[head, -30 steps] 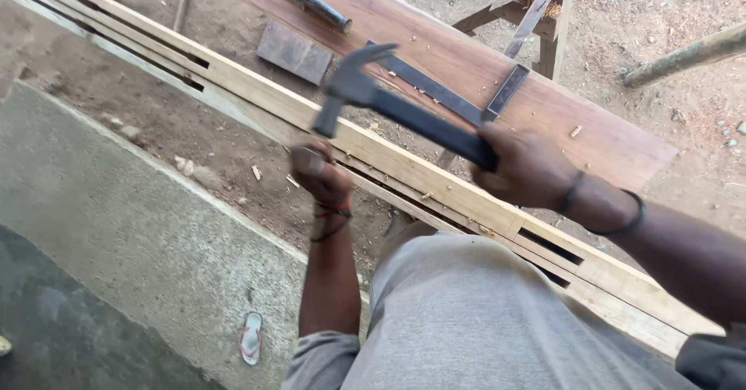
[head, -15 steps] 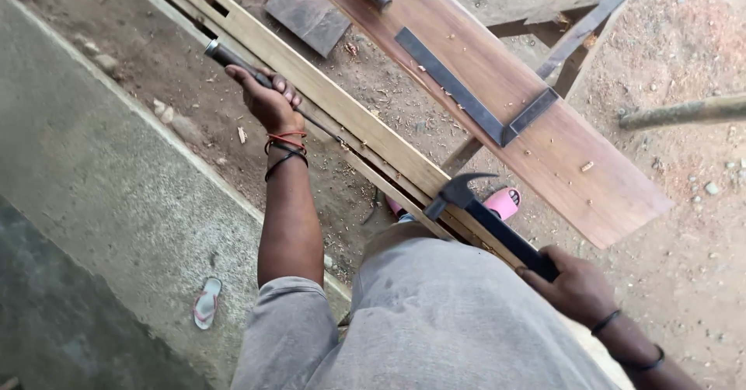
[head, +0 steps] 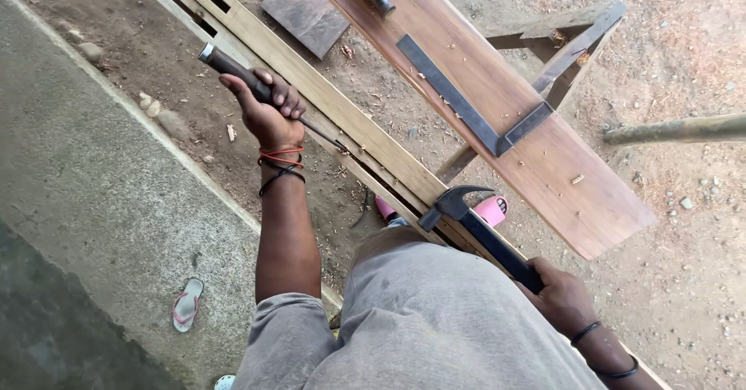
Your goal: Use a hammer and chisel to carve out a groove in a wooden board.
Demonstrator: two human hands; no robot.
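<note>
a long chisel with a dark round wooden handle (head: 247, 81) is held in the left hand (head: 268, 110), whose grip is wrapped tight around the handle; the thin blade slants down to the pale, slotted wooden frame rail (head: 334, 114), where its tip appears to touch the wood. a black steel claw hammer (head: 475, 231) is held in the right hand (head: 561, 295), the grip closed low on the handle, the head raised just above the rail near a grey-clad knee (head: 435, 312). a pink sandal (head: 491, 208) is seen just beyond the hammer head. past the rail, a dark metal try square (head: 466, 102) lies flat on the reddish-brown plank tabletop (head: 559, 180), with wood chips scattered about it. a grey flip-flop (head: 186, 303) lies on the concrete strip (head: 93, 180) at the left.
</note>
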